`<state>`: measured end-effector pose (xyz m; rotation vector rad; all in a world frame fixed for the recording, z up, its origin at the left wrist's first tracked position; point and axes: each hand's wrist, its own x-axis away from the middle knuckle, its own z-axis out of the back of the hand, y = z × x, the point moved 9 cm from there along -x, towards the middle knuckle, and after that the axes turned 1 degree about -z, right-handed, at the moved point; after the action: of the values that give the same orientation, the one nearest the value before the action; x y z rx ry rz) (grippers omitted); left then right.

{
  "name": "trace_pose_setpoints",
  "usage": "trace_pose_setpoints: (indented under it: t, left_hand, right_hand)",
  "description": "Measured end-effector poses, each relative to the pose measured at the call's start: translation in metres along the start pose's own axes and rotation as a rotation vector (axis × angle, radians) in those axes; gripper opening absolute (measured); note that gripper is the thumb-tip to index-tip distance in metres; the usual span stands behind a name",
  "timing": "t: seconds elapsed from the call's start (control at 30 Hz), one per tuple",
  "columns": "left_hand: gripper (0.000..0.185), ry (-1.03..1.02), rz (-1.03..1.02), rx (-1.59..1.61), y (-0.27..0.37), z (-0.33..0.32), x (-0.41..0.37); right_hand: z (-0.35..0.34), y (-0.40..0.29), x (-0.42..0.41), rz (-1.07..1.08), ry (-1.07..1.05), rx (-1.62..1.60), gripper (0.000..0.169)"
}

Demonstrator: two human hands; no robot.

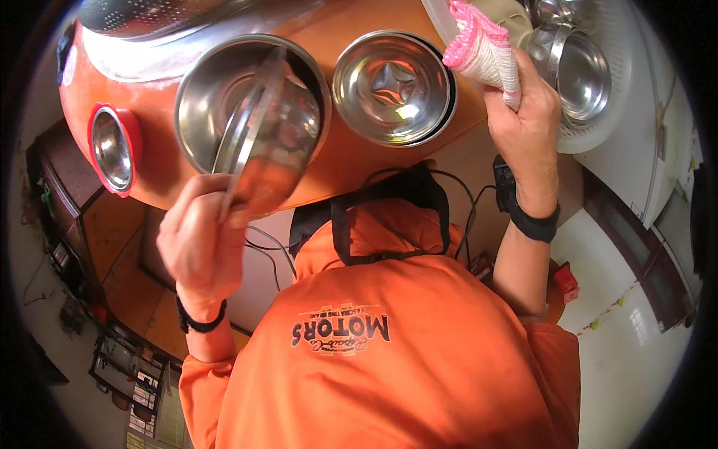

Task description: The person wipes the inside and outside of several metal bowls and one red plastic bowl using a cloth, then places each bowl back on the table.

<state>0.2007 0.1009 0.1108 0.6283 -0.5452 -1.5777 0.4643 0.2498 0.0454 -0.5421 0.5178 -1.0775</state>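
Note:
My left hand (199, 244) grips the rim of a shiny steel bowl (283, 149), which is tipped on its side and slightly blurred. Behind it, a larger steel bowl (202, 104) rests on the orange tabletop, partly hidden by the tilted one. In my right hand (530, 115) is a bunched white cloth (485, 59) with a pink edge, raised at the upper right, away from the bowl. Between the two hands lies a stack of steel bowls (387, 120), one seated inside another.
A red-rimmed steel bowl (113, 149) lies at the table's left. At the back left is a perforated steel colander (146, 17). A white plastic basket (620, 106) at right holds several steel bowls (583, 76). Black cables (465, 191) hang near the orange table's (160, 177) front edge.

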Motion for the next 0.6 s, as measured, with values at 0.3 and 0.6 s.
trace_pose_setpoints:
  t: [0.3,0.6]
  left_hand:
    - [0.044,0.456,0.206,0.116,-0.047,0.014,0.070]
    - [0.049,0.706,0.287,0.068,-0.056,0.024,0.120]
  right_hand:
    - [0.004,-0.016,0.002,0.196,0.009,0.032,0.041]
    - [0.002,-0.021,0.006,0.251,-0.064,0.076,0.053]
